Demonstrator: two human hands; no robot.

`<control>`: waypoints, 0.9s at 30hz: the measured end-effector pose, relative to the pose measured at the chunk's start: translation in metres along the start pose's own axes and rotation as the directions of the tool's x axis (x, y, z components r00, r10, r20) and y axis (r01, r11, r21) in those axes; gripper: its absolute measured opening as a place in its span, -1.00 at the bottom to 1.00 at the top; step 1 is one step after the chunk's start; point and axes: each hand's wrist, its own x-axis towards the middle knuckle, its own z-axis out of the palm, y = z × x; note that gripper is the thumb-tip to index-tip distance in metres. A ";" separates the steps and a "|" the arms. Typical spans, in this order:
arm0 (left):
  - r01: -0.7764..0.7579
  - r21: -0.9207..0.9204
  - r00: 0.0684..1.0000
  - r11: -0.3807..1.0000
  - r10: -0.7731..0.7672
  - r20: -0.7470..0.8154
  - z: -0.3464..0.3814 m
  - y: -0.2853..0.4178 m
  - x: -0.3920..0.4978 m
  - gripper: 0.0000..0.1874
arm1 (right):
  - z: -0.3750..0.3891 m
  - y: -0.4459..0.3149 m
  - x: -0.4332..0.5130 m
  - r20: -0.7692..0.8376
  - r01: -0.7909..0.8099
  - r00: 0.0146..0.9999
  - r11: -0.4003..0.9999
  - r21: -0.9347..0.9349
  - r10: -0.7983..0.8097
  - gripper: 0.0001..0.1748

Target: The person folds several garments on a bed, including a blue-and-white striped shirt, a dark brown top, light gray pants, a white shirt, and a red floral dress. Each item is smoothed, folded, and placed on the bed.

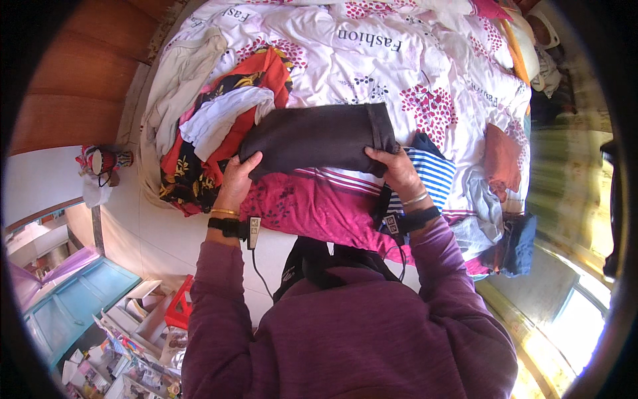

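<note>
A folded dark brown garment (314, 137) is stretched flat between my two hands, over the near part of the bed. My left hand (240, 174) grips its left end, the thumb lying on top. At the other end my right hand (398, 167) holds the lower right corner, near a folded-over band. Just beyond my right wrist lies a blue-and-white striped garment (433, 169), partly hidden by that hand. Left of the brown garment sits a loose pile with a white cloth (224, 117) on top of a red, black and yellow patterned cloth (271, 75).
The bed has a white printed sheet (319, 65) and a magenta front edge (319, 209). Beige trousers (184, 90) lie at its left. A rust-coloured folded cloth (502, 157), a pale grey garment (481, 209) and blue denim (521, 244) lie at its right. A cluttered shelf (129, 344) stands at lower left.
</note>
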 end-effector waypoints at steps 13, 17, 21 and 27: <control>0.324 0.403 0.932 0.856 -0.217 -0.289 -0.063 -0.185 -0.013 -0.57 | -0.068 0.170 -0.001 -0.380 -0.307 0.876 0.266 -0.914 -0.298 -0.24; 0.231 0.602 0.921 0.764 0.028 -0.388 -0.049 -0.184 -0.007 -0.58 | -0.029 0.120 0.014 -0.003 -0.065 0.895 -0.122 -0.990 -0.447 -0.02; 0.223 0.794 0.775 0.565 0.391 -0.496 -0.035 -0.197 -0.028 -0.54 | -0.002 0.103 0.066 0.397 0.367 0.907 -0.204 -0.908 -0.137 0.08; 0.262 0.706 0.881 0.658 0.135 -0.453 -0.040 -0.259 -0.154 -0.50 | -0.010 0.118 0.101 0.250 0.286 0.904 -0.057 -0.956 0.347 0.24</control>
